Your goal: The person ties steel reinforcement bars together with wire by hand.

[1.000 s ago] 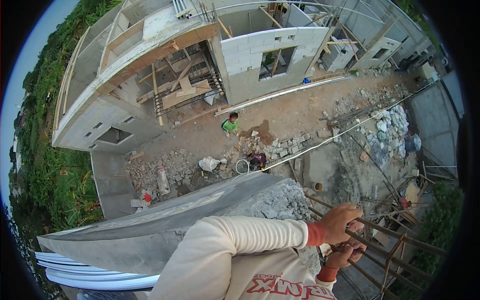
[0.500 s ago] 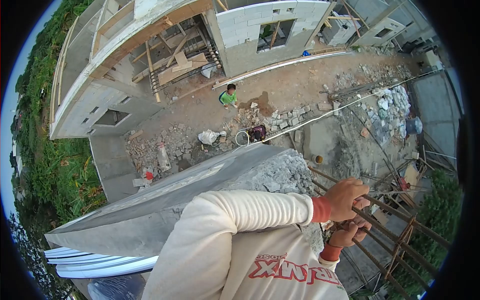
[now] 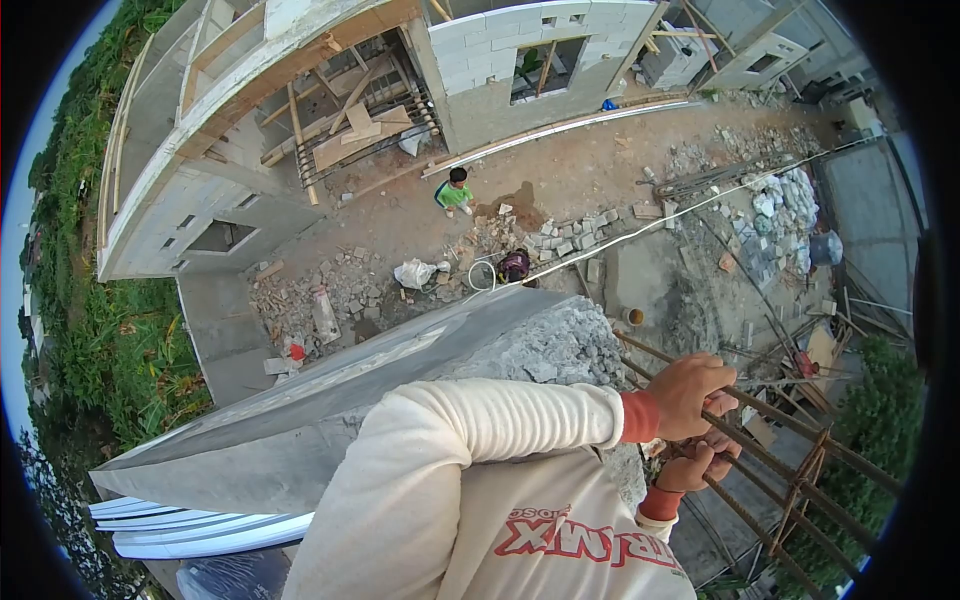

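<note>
Ribbed reinforcing bars (image 3: pixel 765 458) lie at the near right, projecting beyond a rough concrete edge (image 3: pixel 575 345) and crossed by a stirrup (image 3: pixel 790 500). Good handling here probably calls for the left hand to steady the bars while the right makes small, controlled finger movements, with body weight over the concrete rather than the drop. The left hand (image 3: pixel 692 396), farther away, has its fingers curled around the far bar; the right hand (image 3: pixel 692 467), nearer, is closed on the near bar, though anything small between its fingertips cannot be distinguished.
</note>
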Demonstrator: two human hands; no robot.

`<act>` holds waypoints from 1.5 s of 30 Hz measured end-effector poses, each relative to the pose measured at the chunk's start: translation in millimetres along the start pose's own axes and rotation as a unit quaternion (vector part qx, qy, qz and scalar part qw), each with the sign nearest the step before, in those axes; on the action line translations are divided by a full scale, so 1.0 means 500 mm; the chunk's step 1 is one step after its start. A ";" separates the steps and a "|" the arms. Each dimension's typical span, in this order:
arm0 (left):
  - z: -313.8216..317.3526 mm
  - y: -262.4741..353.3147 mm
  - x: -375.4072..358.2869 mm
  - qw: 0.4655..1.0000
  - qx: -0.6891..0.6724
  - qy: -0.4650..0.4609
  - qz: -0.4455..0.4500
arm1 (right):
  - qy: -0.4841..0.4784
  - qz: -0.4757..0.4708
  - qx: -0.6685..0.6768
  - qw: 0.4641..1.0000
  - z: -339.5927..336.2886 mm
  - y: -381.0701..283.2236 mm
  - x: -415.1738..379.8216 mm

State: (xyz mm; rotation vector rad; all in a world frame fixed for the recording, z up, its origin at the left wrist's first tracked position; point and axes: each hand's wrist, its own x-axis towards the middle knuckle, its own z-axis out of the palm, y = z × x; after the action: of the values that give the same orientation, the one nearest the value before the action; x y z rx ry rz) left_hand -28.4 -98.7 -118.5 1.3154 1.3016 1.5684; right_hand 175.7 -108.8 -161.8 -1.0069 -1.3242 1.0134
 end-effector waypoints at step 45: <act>-0.011 0.035 0.021 0.999 0.009 -0.003 0.054 | 0.030 -0.048 0.028 0.998 0.090 -0.072 0.018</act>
State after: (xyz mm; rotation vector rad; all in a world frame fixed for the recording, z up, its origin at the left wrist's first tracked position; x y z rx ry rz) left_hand -34.9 -94.5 -98.5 1.4209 1.2623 1.6275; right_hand 131.0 -109.8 -124.9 -0.9159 -1.2769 0.9348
